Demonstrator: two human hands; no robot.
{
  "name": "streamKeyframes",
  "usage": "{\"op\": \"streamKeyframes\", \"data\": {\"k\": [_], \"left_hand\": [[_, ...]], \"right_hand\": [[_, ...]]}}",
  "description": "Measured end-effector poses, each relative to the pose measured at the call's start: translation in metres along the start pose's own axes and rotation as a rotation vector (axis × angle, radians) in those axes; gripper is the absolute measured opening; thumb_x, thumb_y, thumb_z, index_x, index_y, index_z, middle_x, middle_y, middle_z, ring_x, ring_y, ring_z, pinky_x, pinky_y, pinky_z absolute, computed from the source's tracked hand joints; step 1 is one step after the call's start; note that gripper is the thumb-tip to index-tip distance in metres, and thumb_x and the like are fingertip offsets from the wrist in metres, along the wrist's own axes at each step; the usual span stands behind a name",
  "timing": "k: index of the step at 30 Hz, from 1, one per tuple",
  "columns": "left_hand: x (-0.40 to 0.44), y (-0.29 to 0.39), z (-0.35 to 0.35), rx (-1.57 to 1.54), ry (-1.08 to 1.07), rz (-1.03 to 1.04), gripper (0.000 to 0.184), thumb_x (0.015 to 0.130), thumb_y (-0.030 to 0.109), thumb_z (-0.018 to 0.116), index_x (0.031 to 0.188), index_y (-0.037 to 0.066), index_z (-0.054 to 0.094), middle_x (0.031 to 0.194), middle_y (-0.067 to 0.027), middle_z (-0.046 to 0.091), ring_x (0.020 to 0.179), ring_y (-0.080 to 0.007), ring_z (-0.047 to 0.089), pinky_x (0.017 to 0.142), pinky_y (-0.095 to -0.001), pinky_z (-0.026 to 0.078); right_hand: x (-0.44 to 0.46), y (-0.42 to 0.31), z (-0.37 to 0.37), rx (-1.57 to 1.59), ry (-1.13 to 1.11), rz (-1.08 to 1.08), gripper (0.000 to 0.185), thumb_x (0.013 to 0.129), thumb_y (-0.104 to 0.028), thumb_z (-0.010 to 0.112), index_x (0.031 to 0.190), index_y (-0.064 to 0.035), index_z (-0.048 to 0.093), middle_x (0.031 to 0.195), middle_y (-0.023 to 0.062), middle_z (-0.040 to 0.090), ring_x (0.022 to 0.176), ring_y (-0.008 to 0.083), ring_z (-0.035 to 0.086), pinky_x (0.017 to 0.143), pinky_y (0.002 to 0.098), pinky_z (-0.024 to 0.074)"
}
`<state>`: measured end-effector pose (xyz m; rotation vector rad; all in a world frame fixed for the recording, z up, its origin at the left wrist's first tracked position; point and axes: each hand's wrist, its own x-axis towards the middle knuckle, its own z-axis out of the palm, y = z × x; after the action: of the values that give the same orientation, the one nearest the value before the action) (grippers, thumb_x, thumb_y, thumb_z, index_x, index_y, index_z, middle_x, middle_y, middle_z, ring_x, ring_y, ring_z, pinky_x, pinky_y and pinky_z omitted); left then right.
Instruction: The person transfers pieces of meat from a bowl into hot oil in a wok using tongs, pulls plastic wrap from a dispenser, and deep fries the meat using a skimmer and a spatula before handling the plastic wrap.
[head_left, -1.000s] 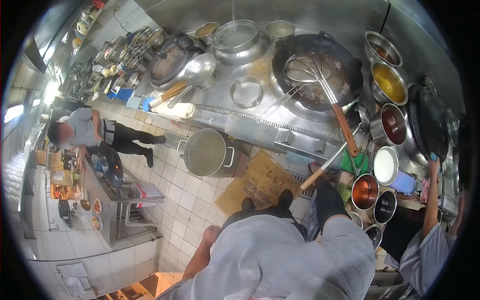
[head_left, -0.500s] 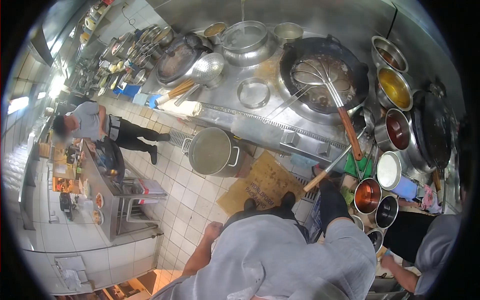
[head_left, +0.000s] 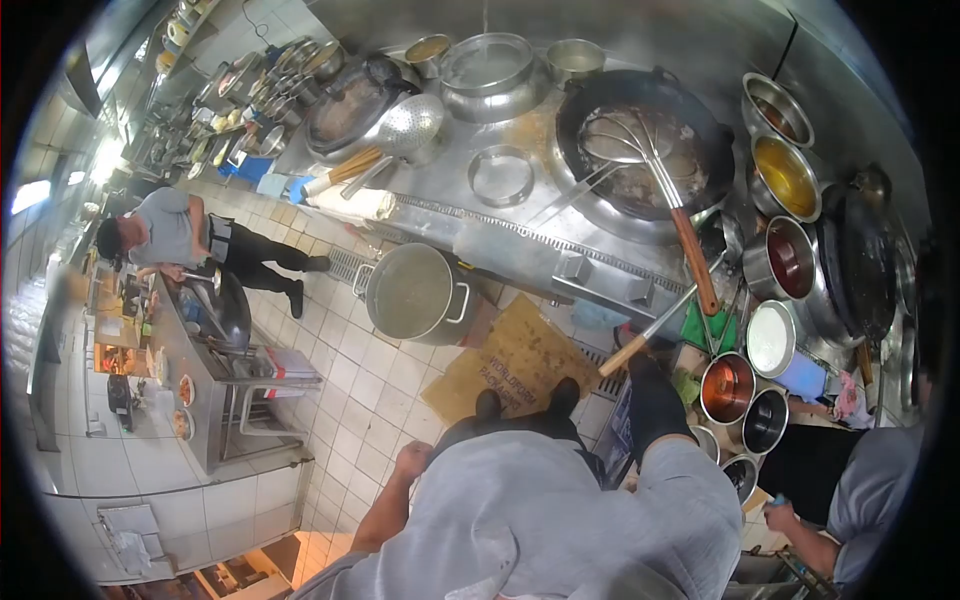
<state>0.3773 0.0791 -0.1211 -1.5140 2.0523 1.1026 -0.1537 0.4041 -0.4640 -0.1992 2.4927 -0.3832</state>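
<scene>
My left hand (head_left: 412, 460) hangs beside my hip over the tiled floor, its fingers curled in and nothing visible in them. My right arm, in a dark sleeve (head_left: 655, 395), reaches toward the stove's front edge. Only a small patch of my right hand (head_left: 627, 338) shows near a ladle's wooden handle (head_left: 624, 356); whether it touches the handle I cannot tell. The ladle's shaft leads back toward the wok's right side. A wire-headed tool with a reddish wooden handle (head_left: 696, 258) lies across the large dark wok (head_left: 726, 150), which holds cloudy liquid.
Several metal bowls and pots, including one of red sauce (head_left: 727, 388), stand at the right. A large stockpot (head_left: 410, 290) sits on the floor beside flattened cardboard (head_left: 500, 350). One co-worker (head_left: 880, 490) is close at my right; another (head_left: 165, 220) stands at the left counter.
The view has shifted slightly, moving most things a little leftward. The far-left co-worker's hand now holds a utensil above a dark pan. My own arms stay nearly as they were.
</scene>
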Motion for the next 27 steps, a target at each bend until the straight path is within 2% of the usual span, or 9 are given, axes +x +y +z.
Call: {"op": "streamKeyframes", "data": {"k": [7, 8, 9, 11, 13, 15, 18, 22, 27], "left_hand": [[0.009, -0.021, 0.007, 0.051, 0.003, 0.025, 0.036, 0.079, 0.035, 0.059, 0.092, 0.002, 0.07, 0.09, -0.0176, 0.069, 0.087, -0.0253, 0.067, 0.078, -0.035, 0.051], [0.01, -0.028, 0.01, 0.047, 0.007, 0.063, 0.037, 0.079, 0.036, 0.059, 0.09, 0.001, 0.069, 0.087, -0.0176, 0.069, 0.085, -0.025, 0.067, 0.076, -0.0349, 0.051], [0.008, -0.029, 0.01, 0.049, -0.002, 0.057, 0.037, 0.079, 0.036, 0.059, 0.09, 0.001, 0.069, 0.087, -0.0176, 0.069, 0.085, -0.025, 0.067, 0.076, -0.0349, 0.051], [0.002, -0.015, 0.004, 0.079, -0.056, -0.01, 0.038, 0.081, 0.036, 0.057, 0.087, 0.0, 0.067, 0.083, -0.0166, 0.069, 0.082, -0.0253, 0.068, 0.075, -0.0355, 0.051], [-0.008, -0.002, 0.001, 0.024, -0.054, -0.026, 0.037, 0.082, 0.035, 0.055, 0.087, 0.0, 0.066, 0.081, -0.0161, 0.07, 0.082, -0.0262, 0.068, 0.074, -0.0364, 0.051], [0.008, -0.014, 0.004, 0.062, -0.045, 0.033, 0.035, 0.082, 0.033, 0.054, 0.09, 0.001, 0.066, 0.081, -0.0167, 0.069, 0.081, -0.0262, 0.068, 0.073, -0.0364, 0.051], [0.023, -0.014, 0.003, 0.081, -0.078, 0.125, 0.034, 0.082, 0.031, 0.055, 0.093, 0.001, 0.066, 0.083, -0.017, 0.07, 0.081, -0.0277, 0.068, 0.074, -0.0376, 0.052], [0.051, 0.007, 0.001, 0.09, -0.178, 0.187, 0.035, 0.082, 0.032, 0.056, 0.095, 0.0, 0.065, 0.084, -0.018, 0.07, 0.082, -0.0276, 0.068, 0.075, -0.0389, 0.052], [0.123, 0.017, 0.027, 0.099, -0.295, 0.414, 0.035, 0.086, 0.036, 0.059, 0.091, 0.004, 0.069, 0.076, -0.0128, 0.068, 0.077, -0.0224, 0.068, 0.072, -0.0353, 0.052]], "right_hand": [[-0.016, -0.008, 0.013, -0.144, -0.023, 0.058, 0.057, 0.081, -0.033, 0.065, 0.129, -0.0059, 0.052, 0.104, 0.0201, 0.063, 0.101, 0.0347, 0.062, 0.085, 0.0451, 0.0502], [-0.093, -0.028, -0.031, -0.147, -0.029, 0.062, 0.057, 0.081, -0.033, 0.065, 0.129, -0.0059, 0.052, 0.104, 0.0201, 0.063, 0.101, 0.0347, 0.062, 0.085, 0.0451, 0.0502], [-0.163, -0.115, -0.134, 0.146, 0.278, -0.145, 0.041, 0.09, -0.034, 0.059, 0.117, -0.0035, 0.058, 0.111, 0.0098, 0.063, 0.105, 0.0253, 0.057, 0.094, 0.0366, 0.0444], [-0.186, -0.139, -0.133, 0.112, 0.833, -0.503, 0.026, 0.079, -0.02, 0.069, 0.095, -0.0026, 0.059, 0.085, 0.0123, 0.066, 0.073, 0.0319, 0.065, 0.064, 0.0406, 0.0526], [-0.162, -0.136, -0.081, 1.192, -0.004, -0.119, 0.022, 0.078, -0.021, 0.073, 0.084, -0.0065, 0.057, 0.07, 0.0063, 0.063, 0.055, 0.0209, 0.061, 0.047, 0.0344, 0.0474], [-0.179, -0.146, -0.062, 1.09, -0.028, 0.031, 0.021, 0.08, -0.02, 0.073, 0.082, -0.0076, 0.056, 0.064, 0.0035, 0.059, 0.047, 0.0122, 0.056, 0.038, 0.0291, 0.0403], [-0.213, -0.146, -0.029, 1.069, -0.047, 0.118, 0.025, 0.077, -0.022, 0.075, 0.084, -0.002, 0.062, 0.067, 0.0085, 0.062, 0.044, 0.0173, 0.056, 0.039, 0.0326, 0.044], [-0.212, -0.118, 0.03, 0.709, -0.057, 0.045, 0.051, 0.072, -0.042, 0.076, 0.099, 0.0002, 0.067, 0.087, 0.0161, 0.068, 0.081, 0.0284, 0.067, 0.079, 0.038, 0.0522], [-0.311, -0.167, -0.042, 0.944, -0.191, -0.047, 0.04, 0.072, -0.021, 0.076, 0.105, 0.0005, 0.067, 0.099, 0.0117, 0.07, 0.092, 0.021, 0.065, 0.085, 0.0334, 0.0489]]}}
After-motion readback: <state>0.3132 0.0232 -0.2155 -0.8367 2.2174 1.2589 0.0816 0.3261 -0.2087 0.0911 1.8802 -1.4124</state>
